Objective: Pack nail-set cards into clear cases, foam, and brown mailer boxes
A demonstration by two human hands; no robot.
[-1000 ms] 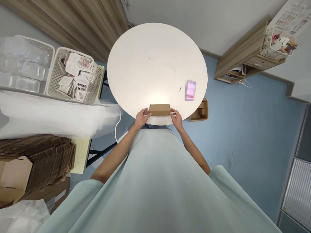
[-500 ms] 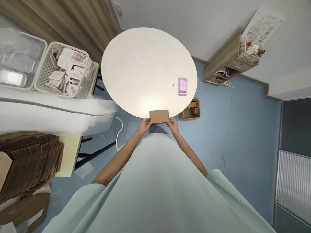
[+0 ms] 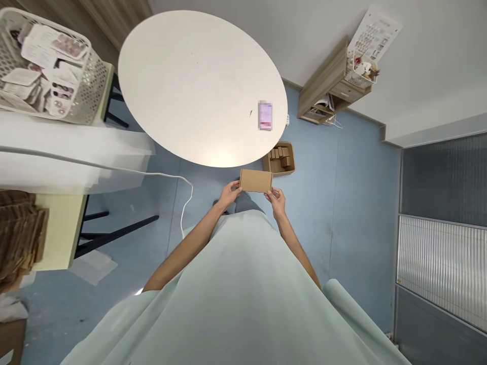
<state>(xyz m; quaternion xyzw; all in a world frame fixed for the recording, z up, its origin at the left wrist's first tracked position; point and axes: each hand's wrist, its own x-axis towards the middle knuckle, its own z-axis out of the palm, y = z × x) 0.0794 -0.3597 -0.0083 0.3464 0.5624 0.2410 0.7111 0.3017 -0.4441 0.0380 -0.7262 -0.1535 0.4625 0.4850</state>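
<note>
A flat brown cardboard box (image 3: pixel 256 180), its lid closed, is held level in front of my body. My left hand (image 3: pixel 230 194) grips its left end, with the thumb along the near edge. At the opposite end, my right hand (image 3: pixel 277 199) pinches the near right corner. The box hangs over the floor, just short of the round white table's (image 3: pixel 198 86) near edge. Beyond its right end, on the floor, stands an open carton (image 3: pixel 291 161) with several small brown boxes inside.
A blurred pink-purple item (image 3: pixel 265 116) lies on the table's right side. To the left are a white basket (image 3: pixel 91 86) of packets, a white cable (image 3: pixel 182 178) and stacked flattened cardboard (image 3: pixel 19 233). A wooden cabinet (image 3: pixel 323 81) stands by the far wall.
The view has shifted right and turned, so the table sits further left. The held box is now off the table's edge, over the floor. Both hands keep their hold.
</note>
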